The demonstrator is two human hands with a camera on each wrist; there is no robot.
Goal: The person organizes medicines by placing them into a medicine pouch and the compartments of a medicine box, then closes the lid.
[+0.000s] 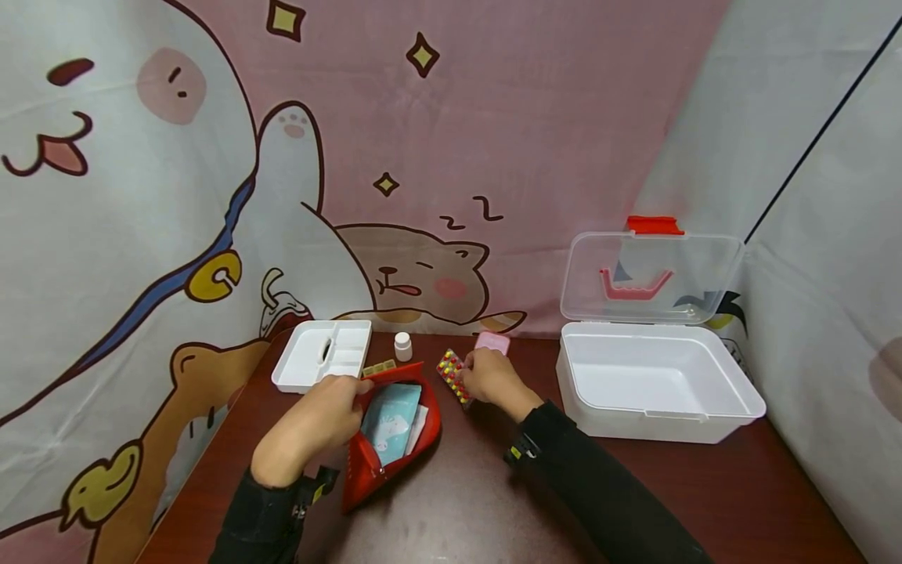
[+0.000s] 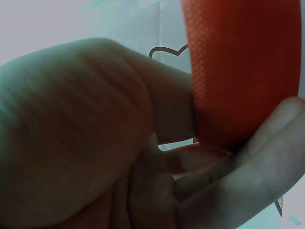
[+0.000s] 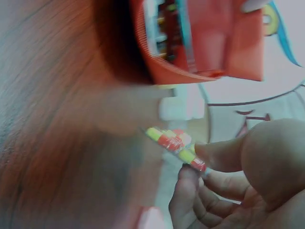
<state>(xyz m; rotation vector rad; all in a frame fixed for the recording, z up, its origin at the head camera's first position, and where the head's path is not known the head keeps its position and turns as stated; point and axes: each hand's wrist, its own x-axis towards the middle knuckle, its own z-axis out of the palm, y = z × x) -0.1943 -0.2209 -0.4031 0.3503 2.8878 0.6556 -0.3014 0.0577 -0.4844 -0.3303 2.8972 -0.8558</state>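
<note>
On the dark brown wooden counter [image 1: 493, 501], a large white plastic box [image 1: 627, 423] stands at about 3 o'clock from the gaping red fabric zip pouch [image 1: 365, 478]. The pouch looks light and floppy, likely to fold unless its mouth is steadied at the rim. The left hand [image 1: 320, 423] grips that rim between the pouch's 10 and 11 o'clock. The right hand [image 1: 493, 380], towards 2 o'clock from the pouch, pinches one end of a slim red-and-yellow capsule blister pack [image 1: 453, 374]. The pack should be light, fairly stiff and slick; its edges are the safest hold, since squeezing the blisters could crush capsules.
</note>
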